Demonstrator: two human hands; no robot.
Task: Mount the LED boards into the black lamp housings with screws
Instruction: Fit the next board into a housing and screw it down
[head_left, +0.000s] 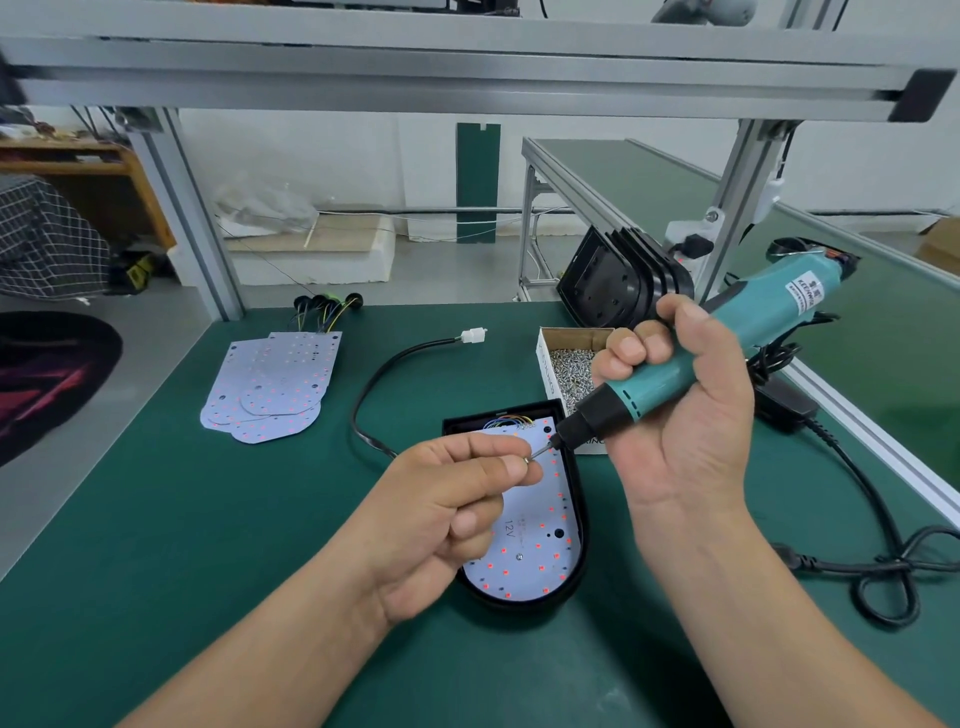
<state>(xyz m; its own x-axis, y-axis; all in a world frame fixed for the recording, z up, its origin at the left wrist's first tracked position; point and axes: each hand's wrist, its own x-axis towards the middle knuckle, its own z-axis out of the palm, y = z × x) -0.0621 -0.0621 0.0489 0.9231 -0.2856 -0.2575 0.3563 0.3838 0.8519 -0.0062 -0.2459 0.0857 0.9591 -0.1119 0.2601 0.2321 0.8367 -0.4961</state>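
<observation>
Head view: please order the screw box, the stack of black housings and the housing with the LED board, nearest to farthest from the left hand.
1. Housing with the LED board: under the left hand.
2. Screw box: behind, rightward.
3. Stack of black housings: farthest back.

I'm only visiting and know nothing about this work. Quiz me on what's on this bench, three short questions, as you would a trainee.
1. True or false: the right hand grips the teal screwdriver.
2. What small part does the left hand pinch at the bit's tip?
3. Fill in: the spare LED boards lie to the ___ of the black housing.

Key: 1 true; 2 a screw; 3 left.
</observation>
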